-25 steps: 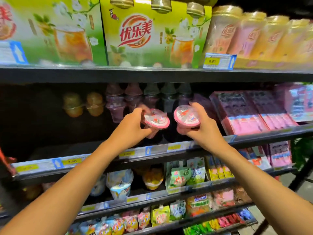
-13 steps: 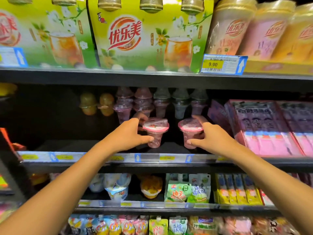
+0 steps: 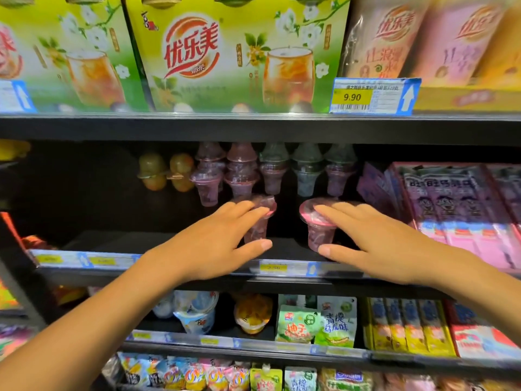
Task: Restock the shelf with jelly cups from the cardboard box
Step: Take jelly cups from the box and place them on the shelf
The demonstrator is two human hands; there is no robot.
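Two pink-lidded jelly cups stand upright on the dark middle shelf [image 3: 180,241], near its front edge. My left hand [image 3: 222,241] lies with straight fingers across the lid of the left cup [image 3: 258,231], its thumb stretched out low in front of the cup's base. My right hand [image 3: 375,238] rests the same way on the lid of the right cup [image 3: 321,237]. Behind them, stacked jelly cups [image 3: 242,176] fill the back of the shelf. The cardboard box is out of view.
Two yellow jelly cups [image 3: 153,172] sit at the back left, beside a dark bare stretch of shelf. Pink snack packs [image 3: 456,210] crowd the right side. Green drink boxes [image 3: 225,52] fill the shelf above, and pouches and cups [image 3: 298,323] the shelves below.
Both hands carried the cups forward and down onto the shelf. The fingers have straightened from a grip round the cups to lying flat on their lids. The camera has moved closer.
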